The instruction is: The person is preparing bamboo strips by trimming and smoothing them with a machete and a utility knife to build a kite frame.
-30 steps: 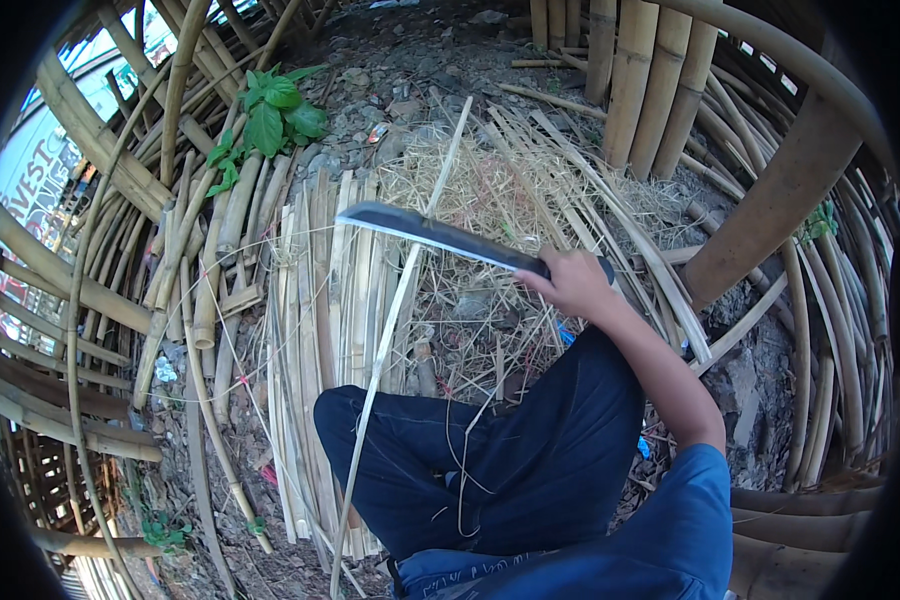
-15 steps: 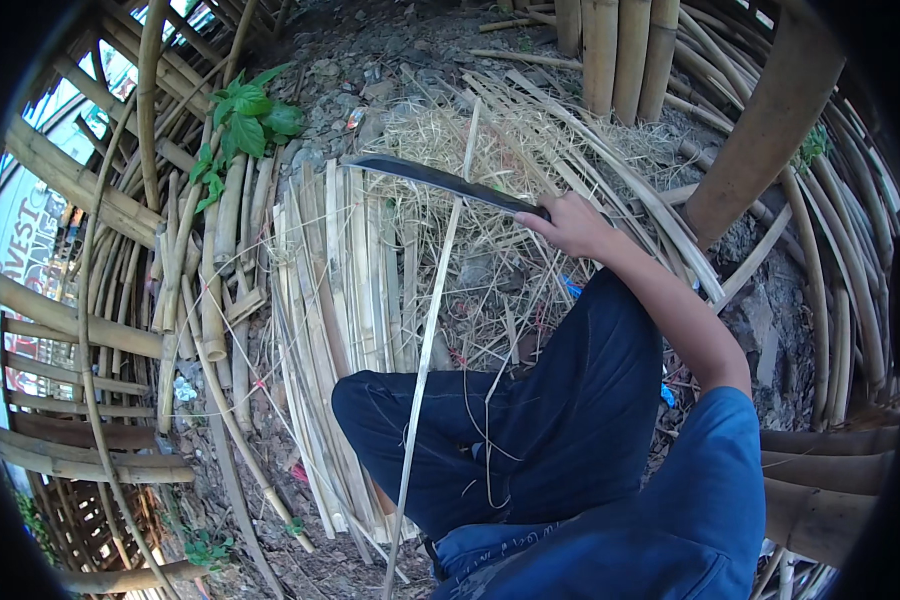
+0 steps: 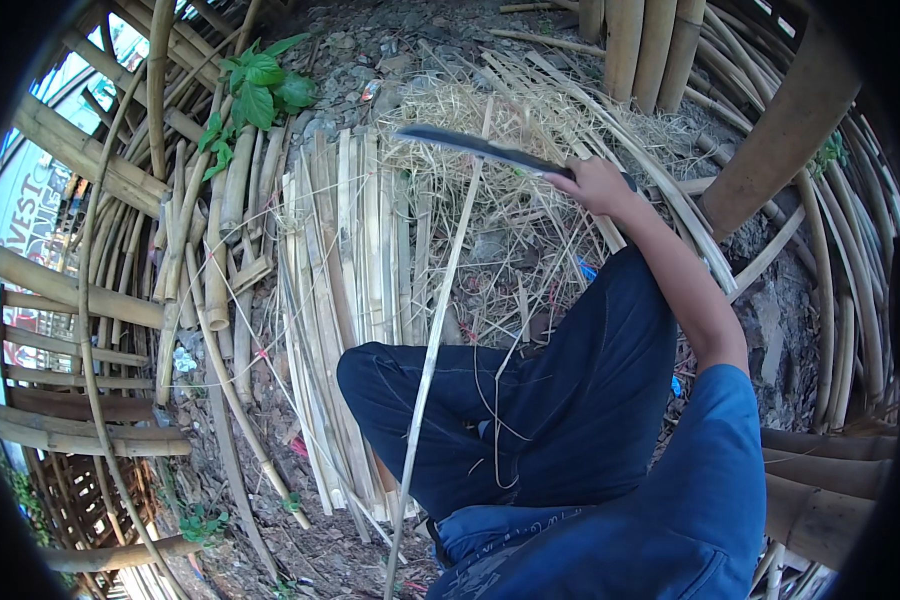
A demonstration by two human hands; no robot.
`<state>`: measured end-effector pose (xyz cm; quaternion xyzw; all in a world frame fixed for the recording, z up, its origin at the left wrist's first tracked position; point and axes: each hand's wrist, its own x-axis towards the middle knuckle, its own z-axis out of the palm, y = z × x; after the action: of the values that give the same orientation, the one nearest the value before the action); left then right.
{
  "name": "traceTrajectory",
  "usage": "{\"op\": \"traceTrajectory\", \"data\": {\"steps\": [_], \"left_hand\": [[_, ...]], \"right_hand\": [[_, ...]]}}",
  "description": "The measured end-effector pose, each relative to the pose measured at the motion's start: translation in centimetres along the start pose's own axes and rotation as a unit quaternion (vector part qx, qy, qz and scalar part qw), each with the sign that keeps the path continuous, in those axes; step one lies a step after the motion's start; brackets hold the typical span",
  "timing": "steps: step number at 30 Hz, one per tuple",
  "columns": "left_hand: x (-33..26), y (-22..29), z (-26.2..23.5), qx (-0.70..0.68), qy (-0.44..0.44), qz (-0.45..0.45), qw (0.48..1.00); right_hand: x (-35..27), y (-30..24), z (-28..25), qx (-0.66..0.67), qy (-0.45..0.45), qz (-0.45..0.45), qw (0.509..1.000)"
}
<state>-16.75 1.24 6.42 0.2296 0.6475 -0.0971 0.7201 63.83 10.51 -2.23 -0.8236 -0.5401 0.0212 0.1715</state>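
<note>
My right hand point(image 3: 600, 187) is closed around the handle of a machete point(image 3: 480, 148). Its long dark blade points left, and the blade crosses the far part of a thin, pale bamboo strip point(image 3: 432, 350). That strip runs from the lower edge of the picture, over my bent leg, up to a heap of shavings point(image 3: 450, 118). Whether the edge bites into the strip cannot be made out. My left hand is out of view.
Split bamboo slats point(image 3: 350, 240) lie side by side left of my knee. Bamboo poles point(image 3: 625, 50) stand at the far right, with a thick slanting post point(image 3: 780, 130) nearer. A bamboo lattice point(image 3: 80, 300) and a leafy plant point(image 3: 260, 85) are on the left.
My right hand and the machete have shifted slightly right and away along the strip. The whole view has also moved a little.
</note>
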Motion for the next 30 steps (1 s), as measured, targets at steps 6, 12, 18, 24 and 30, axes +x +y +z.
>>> {"op": "traceTrajectory", "data": {"steps": [6, 12, 18, 24, 30], "left_hand": [[1.0, -0.9, 2.2, -0.041, 0.004, 0.003, 0.999], [1.2, -2.2, 3.4, -0.075, 0.014, 0.001, 0.997], [2.4, 2.4, 5.6, -0.025, -0.105, 0.169, 0.98], [2.8, 6.1, 3.4, 0.024, -0.043, 0.125, 0.991], [0.3, 8.0, -0.3, 0.088, -0.077, 0.085, 0.99]], "right_hand": [[-0.1, 0.4, -0.8, 0.114, 0.095, 0.108, 0.983], [0.7, 0.5, 1.6, 0.047, 0.037, 0.242, 0.969], [0.0, 1.9, 3.0, -0.035, -0.053, 0.236, 0.97], [0.9, -0.2, 4.3, -0.129, -0.063, 0.122, 0.982], [5.3, -8.9, 4.9, 0.592, -0.061, 0.263, 0.759]]}}
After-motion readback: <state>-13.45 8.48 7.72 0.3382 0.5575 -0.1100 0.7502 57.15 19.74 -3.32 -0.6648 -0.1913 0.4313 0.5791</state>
